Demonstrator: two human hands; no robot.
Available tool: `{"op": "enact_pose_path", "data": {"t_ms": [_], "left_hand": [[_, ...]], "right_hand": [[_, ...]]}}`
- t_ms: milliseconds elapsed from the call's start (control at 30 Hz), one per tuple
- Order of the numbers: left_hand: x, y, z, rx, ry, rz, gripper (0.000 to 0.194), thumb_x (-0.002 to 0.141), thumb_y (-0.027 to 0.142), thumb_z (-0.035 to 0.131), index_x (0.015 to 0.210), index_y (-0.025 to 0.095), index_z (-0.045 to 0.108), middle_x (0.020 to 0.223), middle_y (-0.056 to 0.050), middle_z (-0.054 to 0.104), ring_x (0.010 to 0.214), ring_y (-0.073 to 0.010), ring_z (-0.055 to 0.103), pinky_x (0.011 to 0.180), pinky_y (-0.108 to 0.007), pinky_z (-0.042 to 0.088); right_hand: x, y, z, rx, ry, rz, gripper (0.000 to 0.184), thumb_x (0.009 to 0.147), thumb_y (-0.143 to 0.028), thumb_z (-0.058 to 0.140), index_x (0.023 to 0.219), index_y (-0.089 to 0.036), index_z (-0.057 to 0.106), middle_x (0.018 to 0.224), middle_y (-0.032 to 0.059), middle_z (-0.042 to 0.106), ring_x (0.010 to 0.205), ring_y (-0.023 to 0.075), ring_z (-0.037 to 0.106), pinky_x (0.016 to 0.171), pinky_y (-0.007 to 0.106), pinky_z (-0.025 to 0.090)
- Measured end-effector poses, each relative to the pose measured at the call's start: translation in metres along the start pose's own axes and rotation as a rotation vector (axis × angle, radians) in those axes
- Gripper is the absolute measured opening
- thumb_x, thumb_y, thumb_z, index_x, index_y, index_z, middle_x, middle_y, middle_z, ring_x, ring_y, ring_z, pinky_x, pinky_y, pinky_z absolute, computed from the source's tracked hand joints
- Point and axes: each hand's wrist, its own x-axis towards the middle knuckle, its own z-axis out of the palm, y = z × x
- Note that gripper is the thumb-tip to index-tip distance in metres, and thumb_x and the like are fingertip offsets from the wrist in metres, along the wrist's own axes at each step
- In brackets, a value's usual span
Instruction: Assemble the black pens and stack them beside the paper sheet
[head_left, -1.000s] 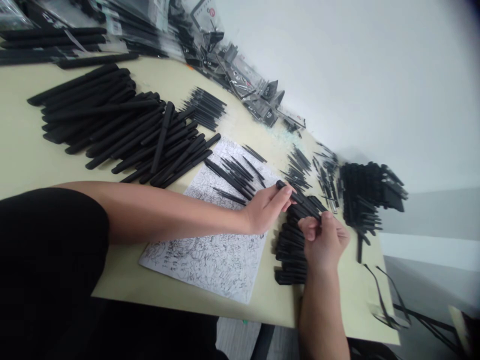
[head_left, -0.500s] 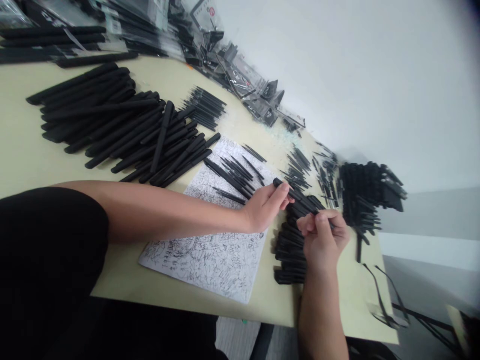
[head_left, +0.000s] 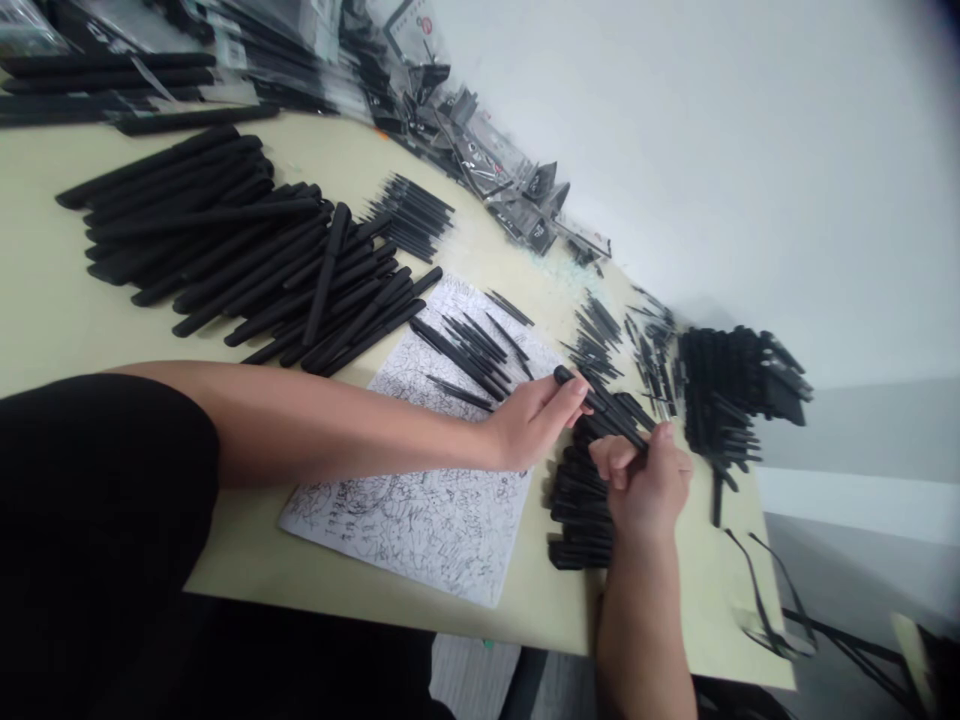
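My left hand (head_left: pixel 536 420) pinches one end of a black pen (head_left: pixel 600 404) with fingers and thumb closed. My right hand (head_left: pixel 645 480) is closed round the pen's other end. The pen is held just above a stack of black pen parts (head_left: pixel 581 510) near the table's front edge. A scribbled white sheet (head_left: pixel 420 500) lies under my left wrist. Thin black refills (head_left: pixel 469 350) lie on the sheet's far end.
A large pile of black pens (head_left: pixel 232 250) covers the left of the cream table (head_left: pixel 45 300). More refills (head_left: pixel 412 212), small parts (head_left: pixel 600 335) and a heap of black caps (head_left: pixel 739 390) lie further off. Packaged goods (head_left: pixel 465 140) line the wall. Black strips (head_left: pixel 765 600) hang off the right edge.
My right hand has twisted slightly on the pen's end and shifted a little left. My left hand and the pen have stayed almost where they were.
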Motion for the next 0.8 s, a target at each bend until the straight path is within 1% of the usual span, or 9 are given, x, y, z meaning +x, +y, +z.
{"op": "enact_pose_path", "data": {"t_ms": [133,233,367,433,533,633,800], "left_hand": [[-0.002,0.003,-0.001,0.022,-0.037,0.009,0.05,0.095,0.059,0.021,0.077,0.019,0.045,0.064,0.001,0.044,0.061,-0.0114,0.048,0.054,-0.023,0.04],[-0.004,0.007,-0.001,0.05,-0.055,0.028,0.045,0.096,0.054,0.021,0.08,0.02,0.044,0.066,0.0,0.046,0.063,-0.012,0.048,0.057,-0.024,0.042],[-0.005,0.009,-0.002,0.107,-0.08,0.119,0.038,0.096,0.047,0.023,0.085,0.02,0.046,0.069,0.0,0.047,0.067,-0.0135,0.048,0.067,-0.027,0.043],[-0.005,0.009,-0.002,0.104,-0.098,0.155,0.036,0.096,0.045,0.025,0.086,0.019,0.048,0.071,-0.001,0.047,0.068,-0.0138,0.047,0.069,-0.028,0.042],[-0.006,0.009,-0.002,0.093,-0.134,0.151,0.033,0.095,0.045,0.031,0.094,0.019,0.051,0.069,0.0,0.047,0.064,-0.0135,0.045,0.064,-0.027,0.04],[-0.007,0.009,-0.002,0.1,-0.16,0.142,0.033,0.094,0.046,0.035,0.101,0.018,0.052,0.071,0.0,0.051,0.063,-0.0132,0.046,0.061,-0.027,0.038],[-0.007,0.01,-0.002,0.086,-0.174,0.172,0.029,0.095,0.041,0.038,0.1,0.017,0.053,0.074,0.0,0.054,0.062,-0.0118,0.045,0.059,-0.026,0.037]], "right_hand": [[0.0,-0.002,0.0,0.005,0.009,0.01,0.061,0.088,-0.055,0.054,0.04,-0.018,0.047,0.03,-0.0043,0.034,0.032,0.0097,0.038,0.043,0.028,0.032],[0.0,-0.003,0.0,0.016,0.014,0.024,0.061,0.088,-0.056,0.053,0.04,-0.019,0.046,0.03,-0.005,0.033,0.032,0.009,0.037,0.044,0.028,0.032],[0.001,-0.004,-0.002,0.053,-0.004,0.057,0.063,0.087,-0.058,0.054,0.039,-0.019,0.044,0.029,-0.0053,0.031,0.031,0.0081,0.035,0.044,0.027,0.03],[0.001,-0.004,-0.004,0.074,-0.017,0.072,0.064,0.087,-0.059,0.053,0.038,-0.019,0.043,0.029,-0.005,0.031,0.031,0.008,0.035,0.043,0.026,0.029],[0.002,-0.005,-0.006,0.118,-0.046,0.094,0.064,0.088,-0.059,0.052,0.039,-0.018,0.044,0.028,-0.0048,0.031,0.031,0.0079,0.035,0.042,0.026,0.029],[0.002,-0.005,-0.008,0.159,-0.07,0.111,0.062,0.089,-0.056,0.052,0.04,-0.018,0.046,0.028,-0.0048,0.031,0.031,0.0079,0.034,0.043,0.026,0.03],[0.003,-0.005,-0.011,0.175,-0.098,0.116,0.061,0.09,-0.055,0.049,0.042,-0.018,0.046,0.028,-0.0051,0.03,0.031,0.0079,0.035,0.044,0.026,0.031]]}}
